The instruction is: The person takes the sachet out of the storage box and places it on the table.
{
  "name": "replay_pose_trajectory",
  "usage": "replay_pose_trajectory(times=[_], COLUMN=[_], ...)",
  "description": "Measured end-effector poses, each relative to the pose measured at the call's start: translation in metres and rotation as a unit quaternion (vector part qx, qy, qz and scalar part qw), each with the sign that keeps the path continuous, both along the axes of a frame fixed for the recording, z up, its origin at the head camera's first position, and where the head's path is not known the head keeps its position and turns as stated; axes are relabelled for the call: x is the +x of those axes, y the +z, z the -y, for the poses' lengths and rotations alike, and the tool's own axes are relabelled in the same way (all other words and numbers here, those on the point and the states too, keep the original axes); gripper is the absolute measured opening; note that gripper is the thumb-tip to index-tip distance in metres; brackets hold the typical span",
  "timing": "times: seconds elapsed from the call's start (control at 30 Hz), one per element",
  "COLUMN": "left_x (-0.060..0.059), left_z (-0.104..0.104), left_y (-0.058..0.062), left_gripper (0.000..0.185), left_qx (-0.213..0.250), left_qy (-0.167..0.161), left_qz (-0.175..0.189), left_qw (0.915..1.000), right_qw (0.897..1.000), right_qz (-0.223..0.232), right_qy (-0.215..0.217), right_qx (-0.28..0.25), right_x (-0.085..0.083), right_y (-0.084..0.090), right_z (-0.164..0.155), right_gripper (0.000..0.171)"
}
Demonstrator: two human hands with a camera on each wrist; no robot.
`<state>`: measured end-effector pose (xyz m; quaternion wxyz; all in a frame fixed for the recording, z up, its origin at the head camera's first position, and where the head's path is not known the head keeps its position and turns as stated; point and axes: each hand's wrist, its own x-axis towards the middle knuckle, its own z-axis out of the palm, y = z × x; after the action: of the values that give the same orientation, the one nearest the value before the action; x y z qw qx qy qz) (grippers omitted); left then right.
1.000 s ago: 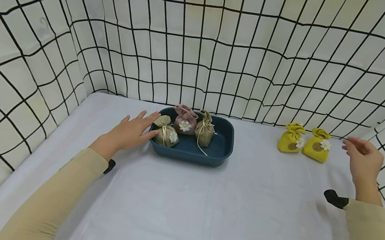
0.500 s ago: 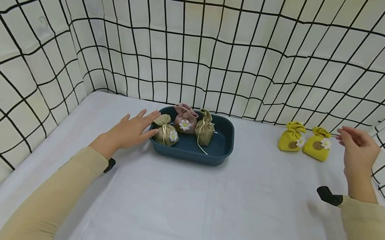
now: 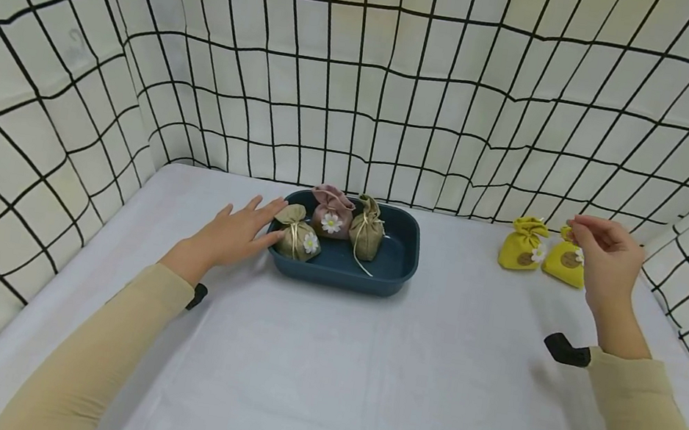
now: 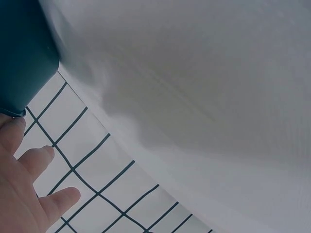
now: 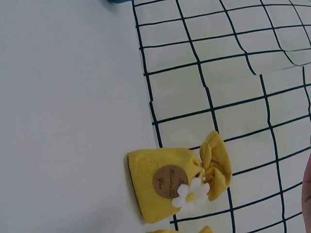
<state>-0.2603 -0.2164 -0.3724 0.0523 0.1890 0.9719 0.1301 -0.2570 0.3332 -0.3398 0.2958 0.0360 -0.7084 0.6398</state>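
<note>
Our right hand [image 3: 605, 263] has swung in over the yellow sachet [image 3: 567, 264] nearest the desk's [image 3: 360, 381] far right corner, fingers curled but clasping nothing yet, so a grasp looks close, while our left hand [image 3: 234, 234] rests flat against the blue tray [image 3: 400, 268].

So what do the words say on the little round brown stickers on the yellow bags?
Round brown sticker on the left yellow cloth pouch: curly writing in two lines, too small and blurred to read.
Round brown sticker on the right yellow cloth pouch, beside the right hand: too small to read.
Dark blue plastic tray and its three cloth pouches: no writing visible.
</note>
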Motion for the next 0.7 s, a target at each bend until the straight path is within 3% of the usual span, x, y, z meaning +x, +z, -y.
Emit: replay_pose_trajectory(times=[0.4, 0.7], left_x=[0.0, -0.001], left_z=[0.001, 0.001], left_y=[-0.001, -0.002], left_gripper=[0.073, 0.074], left_qx=[0.0, -0.002], left_qy=[0.0, -0.002], left_qz=[-0.004, -0.007], left_qw=[1.0, 1.0], right_qw=[0.996, 0.988], right_qz=[-0.02, -0.01], right_qy=[0.09, 0.143], right_qx=[-0.005, 0.065], right_x=[0.009, 0.015], right_y=[0.007, 0.005], right_z=[0.045, 0.075], right_gripper=[0.012, 0.012])
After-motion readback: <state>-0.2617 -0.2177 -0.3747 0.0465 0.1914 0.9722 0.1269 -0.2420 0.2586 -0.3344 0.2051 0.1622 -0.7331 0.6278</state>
